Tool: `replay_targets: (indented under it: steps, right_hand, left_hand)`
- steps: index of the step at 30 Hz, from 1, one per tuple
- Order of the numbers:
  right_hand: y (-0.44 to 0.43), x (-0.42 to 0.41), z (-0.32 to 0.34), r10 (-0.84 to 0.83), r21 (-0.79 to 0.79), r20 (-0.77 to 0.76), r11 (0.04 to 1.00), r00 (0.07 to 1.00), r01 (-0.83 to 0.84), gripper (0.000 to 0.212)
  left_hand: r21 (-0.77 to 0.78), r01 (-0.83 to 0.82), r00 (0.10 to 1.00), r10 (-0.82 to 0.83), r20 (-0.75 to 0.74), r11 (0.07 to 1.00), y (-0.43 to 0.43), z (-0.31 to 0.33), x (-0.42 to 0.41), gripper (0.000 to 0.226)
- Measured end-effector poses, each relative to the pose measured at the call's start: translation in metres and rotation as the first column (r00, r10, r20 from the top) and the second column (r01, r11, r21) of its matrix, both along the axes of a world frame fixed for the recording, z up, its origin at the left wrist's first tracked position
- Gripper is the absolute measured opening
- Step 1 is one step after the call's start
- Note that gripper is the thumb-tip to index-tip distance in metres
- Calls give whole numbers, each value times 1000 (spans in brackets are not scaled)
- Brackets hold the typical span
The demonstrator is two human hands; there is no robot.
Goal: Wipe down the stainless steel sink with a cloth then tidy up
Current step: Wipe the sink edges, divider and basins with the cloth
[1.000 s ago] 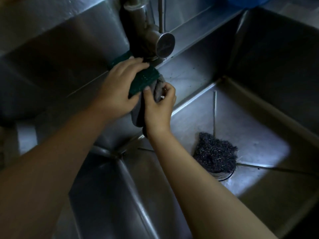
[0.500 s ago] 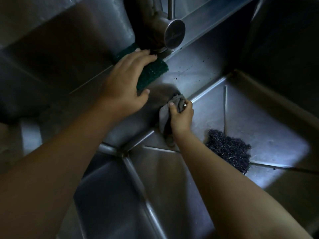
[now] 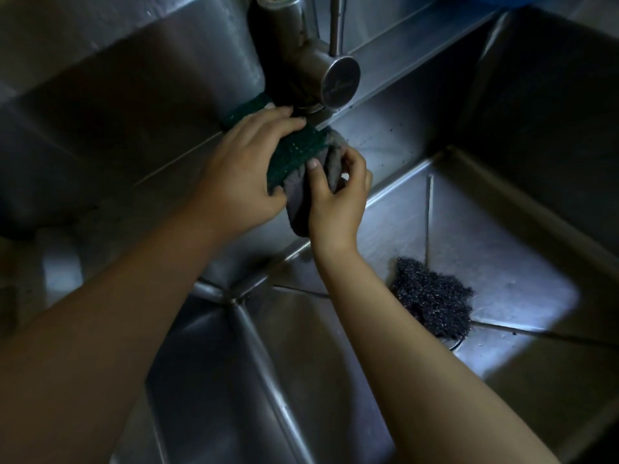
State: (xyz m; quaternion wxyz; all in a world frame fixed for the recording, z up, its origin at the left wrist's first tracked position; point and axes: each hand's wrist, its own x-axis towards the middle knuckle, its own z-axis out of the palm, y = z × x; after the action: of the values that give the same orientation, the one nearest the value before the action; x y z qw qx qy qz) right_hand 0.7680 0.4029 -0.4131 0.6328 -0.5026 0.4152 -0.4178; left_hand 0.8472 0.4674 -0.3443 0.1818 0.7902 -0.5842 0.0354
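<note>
I look down into a dim stainless steel sink (image 3: 502, 236). My left hand (image 3: 241, 175) presses a green scouring pad (image 3: 296, 152) against the sink's back ledge, just below the faucet base. My right hand (image 3: 335, 199) grips a grey cloth (image 3: 298, 202) that hangs down the back wall, right beside the pad. The two hands touch around the cloth and pad. Part of the pad is hidden behind the faucet and my fingers.
A steel faucet (image 3: 315, 72) with a round cap rises directly above my hands. A dark steel-wool scrubber (image 3: 432, 296) lies over the drain on the basin floor. Something blue (image 3: 509, 0) shows at the top edge. The basin's right wall stands in shadow.
My right hand with the grey cloth has risen from low on the back wall to beside the green pad. My left hand stays on the pad.
</note>
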Motion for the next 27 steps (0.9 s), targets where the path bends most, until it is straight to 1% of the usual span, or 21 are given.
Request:
replay_targets:
  steps: [2, 4, 8, 10, 12, 14, 16, 18, 20, 23, 25, 27]
  right_hand:
    - [-1, 0, -14, 10, 8, -59, 1000, 998, -9, 30]
    - [-1, -4, -32, 61, 5, -148, 998, 987, -61, 35]
    - [-2, -13, -67, 186, 94, -335, 982, 924, -164, 33]
    - [-4, -14, -72, 195, 112, -371, 980, 908, -165, 30]
    - [-4, -16, -70, 190, 108, -366, 981, 911, -161, 26]
    - [-4, -19, -66, 175, 104, -329, 983, 928, -149, 22]
    - [-6, -23, -60, 143, 101, -296, 988, 944, -118, 21]
    - [-9, -28, -53, 120, 110, -269, 990, 956, -93, 19]
    - [-13, -35, -45, 111, 115, -250, 990, 962, -85, 16]
    - [-19, -46, -35, 95, 147, -233, 987, 968, -61, 18]
    - [-22, -53, -31, 85, 178, -212, 983, 974, -47, 16]
    - [-25, -60, -27, 83, 192, -198, 980, 977, -44, 16]
  left_hand:
    - [3, -5, 1000, 5, 0, 1000, 0, -1, 0, 71]
    - [7, 0, 1000, 0, 6, 1000, -1, -2, 2, 73]
    - [-1, -21, 1000, 21, -4, 1000, -2, -1, 3, 76]
    - [-15, -14, 1000, 13, -11, 1000, -2, -1, 3, 75]
    - [-22, -5, 1000, 5, -16, 1000, -1, -1, 3, 74]
    - [-29, 1, 1000, -2, -27, 1000, -1, 0, 2, 74]
    - [-51, -3, 998, -1, -69, 999, 0, 1, -1, 76]
    - [-110, -23, 994, 11, -109, 994, 2, 4, -4, 79]
    - [-185, -30, 997, 16, -77, 982, 4, 9, -8, 77]
    - [-257, -24, 1000, 24, -4, 966, 5, 18, -22, 61]
    - [-254, -5, 1000, 9, 16, 967, 2, 24, -37, 48]
    - [-220, 43, 999, -36, 32, 975, -6, 30, -51, 37]
